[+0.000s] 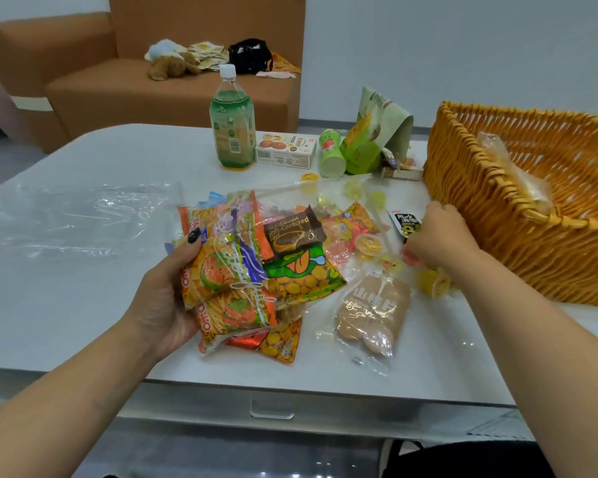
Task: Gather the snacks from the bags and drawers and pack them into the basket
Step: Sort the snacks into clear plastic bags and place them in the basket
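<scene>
Head view: we are gripping a stack of orange snack packets [228,288] in our left hand [163,301], low and centre-left in the frame, thumb lying across the top packet and fingers curled beneath. Beside them a green biscuit packet [304,277] and a brown chocolate tart packet [296,232] are lying inside a clear zip bag [328,201] on the white tabletop [83,305]. Our right hand [439,236], right of centre, is reaching among loose small sweets; its fingers are curled and pressed together, pinching a small reddish sweet [409,258]. A black sachet [406,222] is lying just beside that hand, a yellow jelly cup [428,281] under the wrist, and a pale packet of brown discs [373,312] near it at lower centre. The wicker basket [497,215] is sitting tilted at the right edge, touching the tabletop, with a clear packet [518,177] inside. At upper centre a green bottle [233,129], a biscuit box [285,150], a green tube [330,155] and a green pouch [373,132] are sitting close together.
</scene>
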The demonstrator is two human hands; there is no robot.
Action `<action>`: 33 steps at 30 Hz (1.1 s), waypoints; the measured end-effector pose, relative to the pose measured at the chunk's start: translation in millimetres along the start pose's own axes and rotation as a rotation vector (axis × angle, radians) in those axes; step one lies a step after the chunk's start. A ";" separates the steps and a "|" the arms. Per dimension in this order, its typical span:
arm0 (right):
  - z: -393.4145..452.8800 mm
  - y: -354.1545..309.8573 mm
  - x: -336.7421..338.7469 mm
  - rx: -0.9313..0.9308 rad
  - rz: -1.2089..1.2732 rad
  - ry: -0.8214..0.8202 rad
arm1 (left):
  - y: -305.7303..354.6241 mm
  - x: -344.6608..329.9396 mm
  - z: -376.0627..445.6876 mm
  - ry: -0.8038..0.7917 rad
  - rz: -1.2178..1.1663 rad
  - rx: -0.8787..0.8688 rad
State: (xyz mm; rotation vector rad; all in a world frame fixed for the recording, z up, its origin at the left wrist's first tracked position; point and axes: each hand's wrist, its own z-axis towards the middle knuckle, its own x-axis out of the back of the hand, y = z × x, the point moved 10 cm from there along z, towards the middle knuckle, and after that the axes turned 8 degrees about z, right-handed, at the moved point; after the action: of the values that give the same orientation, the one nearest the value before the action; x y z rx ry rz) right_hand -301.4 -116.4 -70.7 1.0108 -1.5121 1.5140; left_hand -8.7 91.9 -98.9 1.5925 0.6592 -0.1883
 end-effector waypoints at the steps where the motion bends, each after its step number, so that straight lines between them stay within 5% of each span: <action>1: 0.7 3.3 -3.4 -0.027 0.001 -0.028 | 0.4 -0.8 1.1 0.002 0.002 -0.008; 6: 0.1 -7.3 17.5 0.110 -0.084 0.148 | 1.7 -7.5 7.4 0.005 -0.007 -0.037; 9: -10.0 -21.5 55.7 0.238 0.300 0.316 | 4.1 -7.3 10.1 0.008 -0.005 -0.047; 12: -19.4 -12.7 54.3 0.071 0.987 0.120 | 6.4 -2.5 10.8 0.033 -0.011 -0.054; 15: -33.5 -5.0 21.6 -0.086 1.155 -0.096 | 7.0 0.1 8.5 0.056 -0.011 -0.057; 20: -47.0 -7.3 -22.9 -0.061 0.828 -0.284 | 2.3 -3.6 2.9 0.067 -0.001 -0.044; 25: -30.9 -5.0 46.3 0.153 0.345 0.267 | -1.1 -10.6 4.8 0.045 0.009 -0.036; 30: -11.3 8.8 2.9 -0.024 0.037 -0.077 | -4.8 -17.7 11.5 0.019 0.012 -0.031; 33: 0.7 11.1 -12.2 -0.059 -0.018 -0.135 | -8.1 -17.9 15.4 0.012 0.011 -0.015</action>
State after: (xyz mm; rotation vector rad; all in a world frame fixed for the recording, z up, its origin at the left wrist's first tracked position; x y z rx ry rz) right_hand -306.6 -117.0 -86.2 1.1080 -1.6273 1.4047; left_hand -23.5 71.8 -99.3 1.5837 0.6597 -0.1649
